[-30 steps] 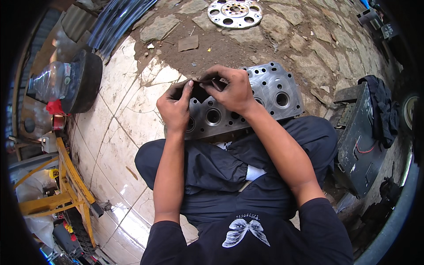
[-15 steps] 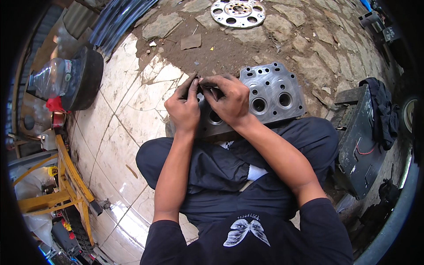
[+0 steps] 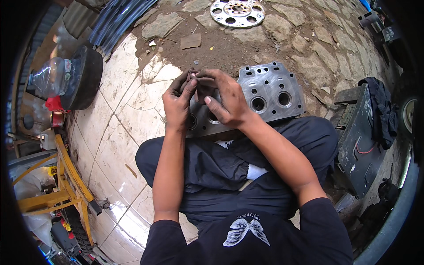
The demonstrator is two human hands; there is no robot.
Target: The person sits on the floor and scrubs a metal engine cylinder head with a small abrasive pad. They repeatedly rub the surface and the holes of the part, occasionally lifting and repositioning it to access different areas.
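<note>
My left hand (image 3: pixel 176 104) is closed, pinching a small, bent, brownish sheet (image 3: pixel 201 91) that looks like sandpaper between thumb and fingers. From the other side my right hand (image 3: pixel 230 98) curls round the same sheet, fingertips near those of the left and thumb lower down. Fingers hide part of the sheet. Both hands have dark grime on them. Below and beyond them a grey metal cylinder head (image 3: pixel 269 86) with round bores and bolt holes lies in front of my crossed legs. The hands cover part of its left side.
A flywheel-like metal disc (image 3: pixel 237 13) lies on the stony ground ahead. A cardboard scrap (image 3: pixel 190 41) is nearer. At left stand a black round tub (image 3: pixel 86 77) with a clear plastic bottle (image 3: pixel 51 78) and a yellow metal frame (image 3: pixel 73 176). A dark metal case (image 3: pixel 364 145) stands at right.
My right thumb has dropped away from the fingertips and the right hand has opened wider. The brownish sheet now shows between my hands, which have shifted slightly left.
</note>
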